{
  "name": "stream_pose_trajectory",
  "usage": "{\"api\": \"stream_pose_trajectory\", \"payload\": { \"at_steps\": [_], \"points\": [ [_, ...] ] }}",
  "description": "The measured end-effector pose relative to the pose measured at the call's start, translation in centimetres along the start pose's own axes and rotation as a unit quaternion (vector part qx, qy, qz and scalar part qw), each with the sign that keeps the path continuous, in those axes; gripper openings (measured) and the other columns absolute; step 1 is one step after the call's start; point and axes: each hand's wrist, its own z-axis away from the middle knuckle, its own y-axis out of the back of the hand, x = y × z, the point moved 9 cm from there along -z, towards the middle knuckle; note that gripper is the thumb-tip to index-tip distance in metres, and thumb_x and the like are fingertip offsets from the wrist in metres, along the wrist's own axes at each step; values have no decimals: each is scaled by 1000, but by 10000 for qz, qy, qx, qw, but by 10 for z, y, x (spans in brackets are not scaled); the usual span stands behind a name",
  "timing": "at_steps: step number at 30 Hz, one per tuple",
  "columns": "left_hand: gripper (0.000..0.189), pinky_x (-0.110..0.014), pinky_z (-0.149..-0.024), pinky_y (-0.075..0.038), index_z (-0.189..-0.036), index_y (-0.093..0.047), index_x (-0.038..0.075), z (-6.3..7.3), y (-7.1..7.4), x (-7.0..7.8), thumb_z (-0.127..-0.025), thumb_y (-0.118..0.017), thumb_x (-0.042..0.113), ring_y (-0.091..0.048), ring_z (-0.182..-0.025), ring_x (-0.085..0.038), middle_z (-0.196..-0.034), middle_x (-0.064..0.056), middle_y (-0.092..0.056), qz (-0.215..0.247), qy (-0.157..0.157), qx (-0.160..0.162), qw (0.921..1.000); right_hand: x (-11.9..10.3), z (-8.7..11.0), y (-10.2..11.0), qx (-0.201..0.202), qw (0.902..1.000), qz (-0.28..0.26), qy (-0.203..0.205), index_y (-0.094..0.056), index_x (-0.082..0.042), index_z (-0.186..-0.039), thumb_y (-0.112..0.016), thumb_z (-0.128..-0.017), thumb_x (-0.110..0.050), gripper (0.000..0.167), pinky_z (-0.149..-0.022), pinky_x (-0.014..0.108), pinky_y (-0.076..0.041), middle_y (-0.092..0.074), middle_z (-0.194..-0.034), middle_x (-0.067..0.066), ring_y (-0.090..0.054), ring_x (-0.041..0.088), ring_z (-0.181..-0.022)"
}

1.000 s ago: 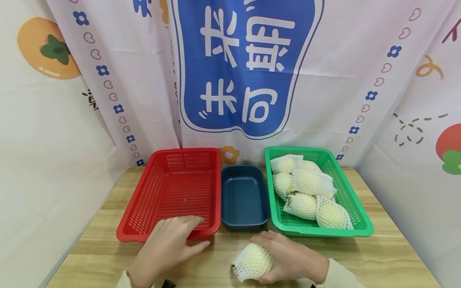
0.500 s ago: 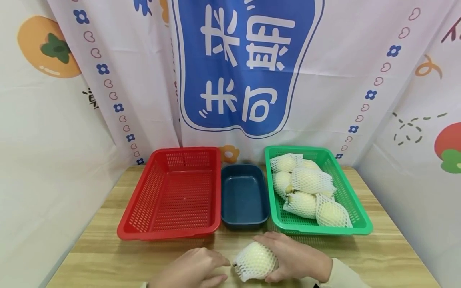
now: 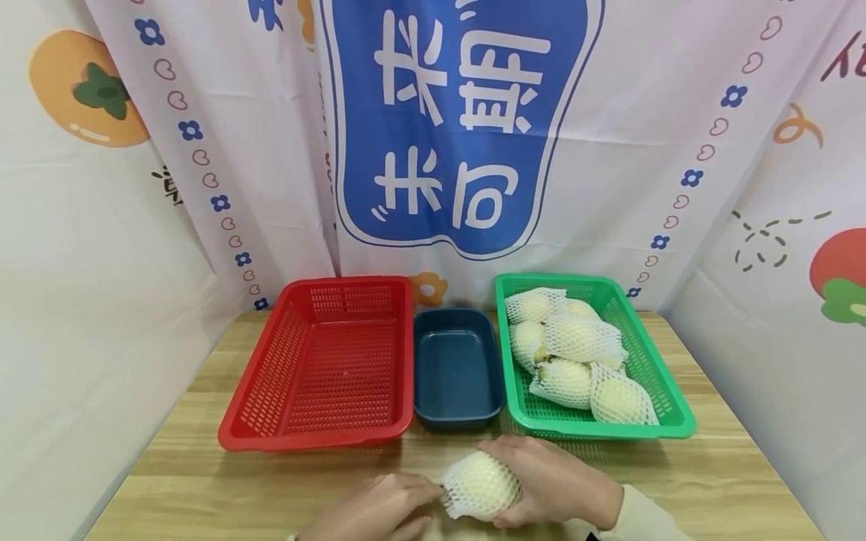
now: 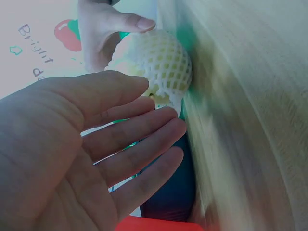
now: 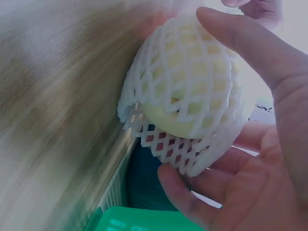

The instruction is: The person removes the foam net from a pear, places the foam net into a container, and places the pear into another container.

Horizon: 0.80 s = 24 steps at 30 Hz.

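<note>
A pale-yellow pear in a white foam net lies at the front of the table, its stem end towards the left. My right hand grips it from the right, thumb on the near side and fingers over the far side. In the right wrist view the net hangs loose past the fruit's end. My left hand is at the stem end, fingers extended. In the left wrist view its thumb and fingertips come right up to the net; whether they touch it I cannot tell.
Behind the hands stand a red basket at left with nothing in it, a dark blue tray in the middle, also holding nothing, and a green basket at right with several netted pears. A printed cloth hangs behind.
My left hand has come from the red basket's front edge down and right to the pear's stem end. My right hand keeps its grip, with the pear barely shifted.
</note>
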Motion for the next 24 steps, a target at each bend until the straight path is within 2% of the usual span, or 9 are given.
{"api": "stream_pose_trajectory", "payload": {
  "at_steps": [3,7,11,18,21,24],
  "points": [
    [32,-23,-82,-61,-130,-71,21,0,2,1,-99,-74,25,-66,-99,4,-118,11,-75,-175,11,137,9998,1,0,1,39,10000,70,-15,-57,-9,-149,-86,-82,-56,86,-96,34,-58,-68,-139,5,-66,14,-122],
    [35,-27,-83,-62,-133,-71,20,1,6,2,-99,-74,28,-69,-106,-3,-123,6,-75,-479,35,353,9982,2,1,0,-5,9999,0,-110,-56,-8,-150,-86,-82,-57,88,-96,35,-59,-68,-140,7,-67,16,-122],
    [39,-28,-84,-62,-135,-71,17,1,9,5,-99,-75,29,-70,-110,-8,-125,3,-74,-816,-81,615,9947,4,2,-1,-69,9996,-137,-227,-55,-6,-150,-85,-83,-57,90,-98,35,-58,-67,-141,9,-66,18,-124],
    [42,-30,-84,-63,-136,-70,16,-1,9,4,-98,-76,32,-67,-110,-10,-124,1,-70,-1020,62,722,9921,4,2,-2,-63,9994,-238,-248,-54,-4,-150,-84,-84,-58,90,-98,35,-58,-67,-142,11,-66,19,-125],
    [37,-29,-84,-63,-132,-72,17,-1,12,9,-98,-76,30,-66,-110,-11,-121,2,-70,-1371,-129,1006,9854,4,3,-2,-50,9993,-253,-260,-54,-3,-150,-84,-84,-57,90,-98,35,-58,-67,-141,12,-66,19,-124],
    [29,-26,-83,-62,-124,-75,18,0,16,17,-97,-77,27,-67,-107,-10,-117,3,-70,-1737,-547,1514,9716,5,3,-1,-34,9994,-183,-287,-55,-3,-150,-84,-84,-58,91,-99,35,-58,-67,-141,12,-66,20,-125]
  ]
}}
